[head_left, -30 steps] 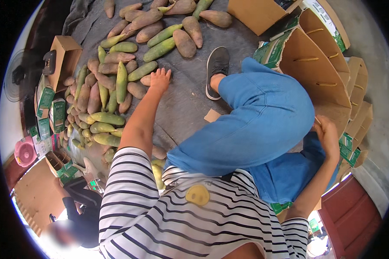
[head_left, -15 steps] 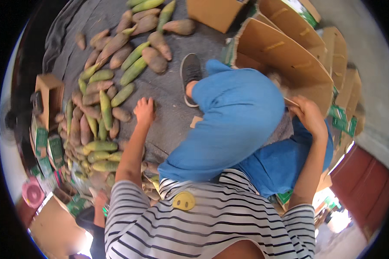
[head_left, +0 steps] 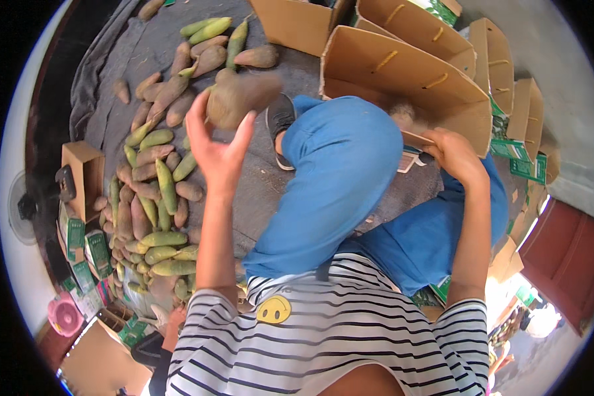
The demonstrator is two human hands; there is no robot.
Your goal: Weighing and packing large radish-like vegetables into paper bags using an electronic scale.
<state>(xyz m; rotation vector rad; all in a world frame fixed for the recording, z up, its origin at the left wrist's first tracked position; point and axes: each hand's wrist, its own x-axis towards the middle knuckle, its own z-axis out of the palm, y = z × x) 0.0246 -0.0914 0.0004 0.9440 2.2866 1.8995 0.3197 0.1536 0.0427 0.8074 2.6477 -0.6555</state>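
In the head view, the left hand (head_left: 219, 148) is raised above the dark ground cloth (head_left: 270, 191), palm turned up and fingers spread around the lower side of a large brownish, oblong fruit (head_left: 241, 98), which rests against the fingertips and looks blurred. The fruit sits high in the picture, just left of a grey shoe (head_left: 280, 119) and in front of the person's bent knee in blue trousers (head_left: 340, 178).

The right hand (head_left: 454, 155) is curled over the lower edge of an open brown cardboard box (head_left: 402, 79), fingers pressed together on the flap; whether it pinches anything else there, I cannot tell.

To the left of the raised arm lies a long heap of green and brown oblong fruits (head_left: 155, 198) on the cloth, well apart from the held one. More open cardboard boxes (head_left: 501, 59) stand along the upper right. A black-and-white striped shirt (head_left: 323, 343) with a yellow round patch fills the lower edge.
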